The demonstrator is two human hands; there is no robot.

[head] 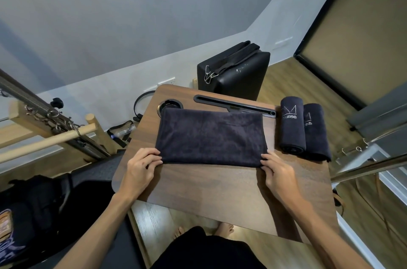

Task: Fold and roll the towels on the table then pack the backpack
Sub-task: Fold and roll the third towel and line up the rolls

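At far left, low on the dark bench, the backpack (33, 207) sits well apart from the wooden table (220, 185). Your left hand (141, 167) pinches the near-left corner of the folded dark towel (211, 134), which lies flat mid-table. Your right hand (278, 172) pinches its near-right corner, fingers curled onto the cloth. Further right, two rolled towels (305, 128) lie touching side by side at the table's right edge. Behind the table stands a black padded box (240, 75).
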